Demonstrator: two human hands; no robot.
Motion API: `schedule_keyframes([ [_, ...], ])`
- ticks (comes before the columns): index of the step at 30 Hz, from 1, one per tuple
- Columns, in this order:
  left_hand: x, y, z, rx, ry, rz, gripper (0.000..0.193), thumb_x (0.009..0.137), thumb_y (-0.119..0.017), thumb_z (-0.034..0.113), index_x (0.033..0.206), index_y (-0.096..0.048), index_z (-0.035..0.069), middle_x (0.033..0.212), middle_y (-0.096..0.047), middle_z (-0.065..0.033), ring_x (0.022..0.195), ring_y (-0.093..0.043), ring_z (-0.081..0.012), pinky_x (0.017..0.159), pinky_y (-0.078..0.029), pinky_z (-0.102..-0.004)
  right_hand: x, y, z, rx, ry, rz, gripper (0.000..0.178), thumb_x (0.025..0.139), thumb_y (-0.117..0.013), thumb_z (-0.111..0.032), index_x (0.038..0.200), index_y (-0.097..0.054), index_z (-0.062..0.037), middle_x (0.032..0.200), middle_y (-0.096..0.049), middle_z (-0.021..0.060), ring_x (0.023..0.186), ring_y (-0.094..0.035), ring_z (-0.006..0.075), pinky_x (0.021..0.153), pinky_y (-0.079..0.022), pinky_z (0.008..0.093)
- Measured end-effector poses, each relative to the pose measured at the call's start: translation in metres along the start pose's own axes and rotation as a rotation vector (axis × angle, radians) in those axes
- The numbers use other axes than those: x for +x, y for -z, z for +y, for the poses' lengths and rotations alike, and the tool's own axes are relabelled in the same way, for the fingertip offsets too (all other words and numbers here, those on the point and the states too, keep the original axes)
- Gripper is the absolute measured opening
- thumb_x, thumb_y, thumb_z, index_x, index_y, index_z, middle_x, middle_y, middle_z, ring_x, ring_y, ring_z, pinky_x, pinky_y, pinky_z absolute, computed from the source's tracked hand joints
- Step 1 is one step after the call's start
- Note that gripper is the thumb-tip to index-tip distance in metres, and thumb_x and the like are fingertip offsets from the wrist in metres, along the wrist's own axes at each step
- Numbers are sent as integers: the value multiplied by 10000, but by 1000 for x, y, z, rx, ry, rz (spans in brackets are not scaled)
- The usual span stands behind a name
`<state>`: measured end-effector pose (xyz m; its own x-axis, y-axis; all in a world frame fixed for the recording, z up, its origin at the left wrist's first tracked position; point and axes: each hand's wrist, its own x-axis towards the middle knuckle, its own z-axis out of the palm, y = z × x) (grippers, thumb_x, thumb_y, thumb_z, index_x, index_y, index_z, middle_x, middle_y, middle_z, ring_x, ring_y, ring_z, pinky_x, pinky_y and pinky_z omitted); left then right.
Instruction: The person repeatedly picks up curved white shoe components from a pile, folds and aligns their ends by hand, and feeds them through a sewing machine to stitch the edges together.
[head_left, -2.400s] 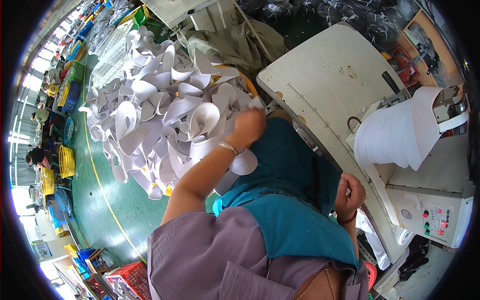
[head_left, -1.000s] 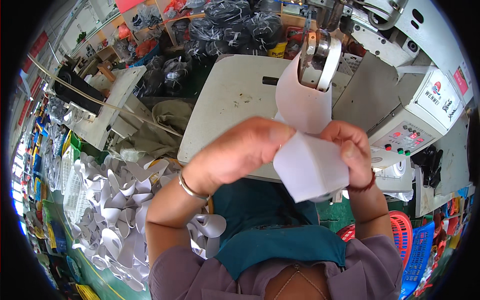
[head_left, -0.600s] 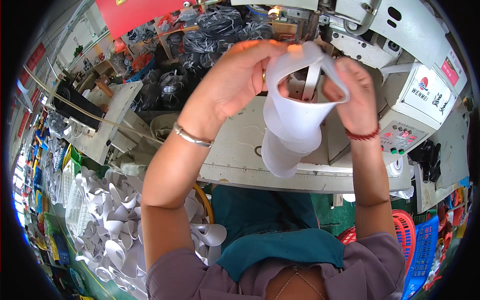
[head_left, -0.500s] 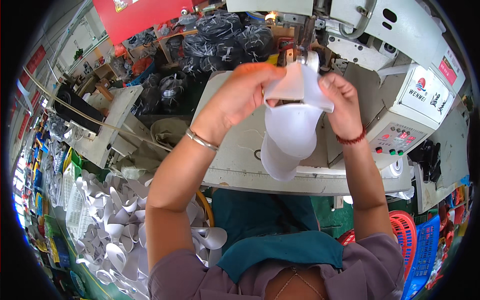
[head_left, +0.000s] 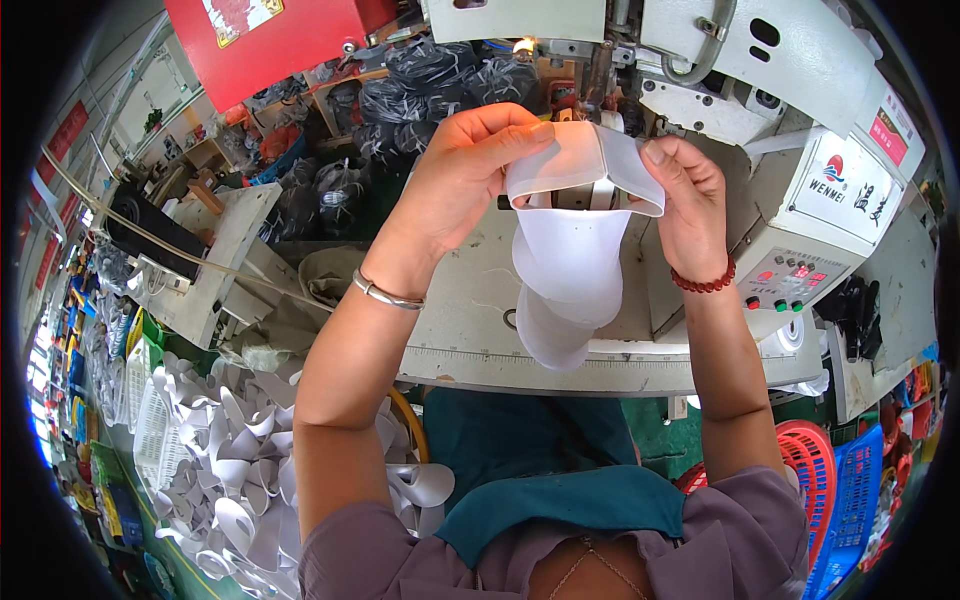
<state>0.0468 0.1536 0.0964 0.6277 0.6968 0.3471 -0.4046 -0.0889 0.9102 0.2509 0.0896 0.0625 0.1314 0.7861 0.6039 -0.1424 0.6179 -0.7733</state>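
Note:
My left hand (head_left: 450, 180) pinches the left edge of a white, soft-looking folded piece (head_left: 570, 250), perhaps a shoe upper. Opposite it, my right hand (head_left: 692, 200) has the right edge between thumb and fingers. The upper part is spread into an open loop around the front of a machine's metal arm (head_left: 603, 192), which shows through the opening. Below, two rounded lobes of the piece hang over the pale worktable (head_left: 470, 335). Whether the loop touches the metal cannot be told.
A control box (head_left: 795, 280) with buttons stands right of the table. White curved pieces (head_left: 240, 460) are heaped at lower left. Red (head_left: 815, 460) and blue baskets (head_left: 850, 500) sit at lower right. Black bags (head_left: 440, 75) are piled behind. Machine head parts (head_left: 700, 110) hang overhead.
Both hands have spread the upper part of the white piece wider, and more of the machine's metal shows through it. The piece has shifted slightly left. My head view has tilted a little.

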Motion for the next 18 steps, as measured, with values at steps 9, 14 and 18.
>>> schedule_keyframes([
  [9,17,4,1,5,17,-29,116,818,-596,141,772,-613,36,679,-554,8,591,-484,-61,490,-367,-216,11,-4,4,59,-30,103,113,849,-583,-125,843,-642,-29,764,-624,-1,659,-545,55,599,-420,204],
  [14,25,4,0,-87,49,12,110,826,-558,107,784,-590,9,627,-506,5,498,-391,-68,441,-285,-200,15,-6,5,140,-64,187,88,841,-584,-116,855,-642,-52,787,-630,0,695,-571,81,616,-423,227],
  [18,28,9,-2,-146,69,0,112,813,-565,94,752,-619,18,660,-541,2,574,-474,-77,476,-347,-221,17,-3,7,196,-62,138,86,837,-588,-116,870,-642,-57,810,-636,2,718,-582,87,626,-431,229],
])
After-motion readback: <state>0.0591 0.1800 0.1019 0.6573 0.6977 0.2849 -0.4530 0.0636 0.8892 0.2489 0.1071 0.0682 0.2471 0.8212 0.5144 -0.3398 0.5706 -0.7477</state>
